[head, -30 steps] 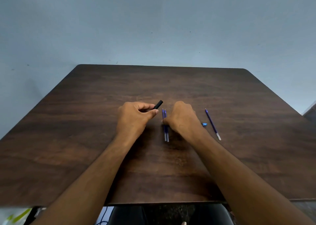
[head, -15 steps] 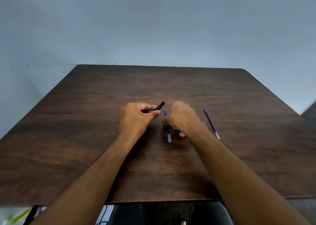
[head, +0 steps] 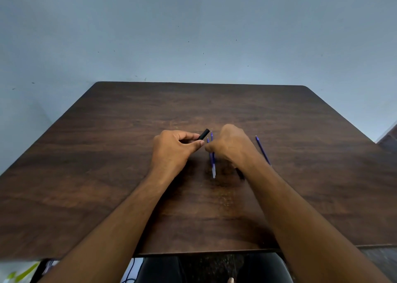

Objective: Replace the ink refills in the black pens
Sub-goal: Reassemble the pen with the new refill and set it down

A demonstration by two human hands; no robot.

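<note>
My left hand [head: 174, 150] is closed around a black pen barrel [head: 204, 134], whose end sticks out past the thumb and forefinger. Just to its right, my right hand [head: 233, 147] pinches a blue ink refill [head: 213, 164] that points away from me, with its pale end nearest me. A second blue refill [head: 208, 141] lies right beside it, mostly hidden. Another blue refill [head: 263, 150] lies on the dark wooden table [head: 107, 175], to the right of my right hand. A small black piece [head: 240, 173] shows under my right wrist.
The table's far edge meets a pale blue wall [head: 193, 35]. Below the table's near edge there is a dark seat [head: 214, 267]. Cables and a bit of green and white clutter [head: 21, 272] lie on the floor at lower left.
My right hand has closed on one of the two blue refills and shifted it slightly. The small blue piece by my right wrist is now hidden. My left hand has barely moved.
</note>
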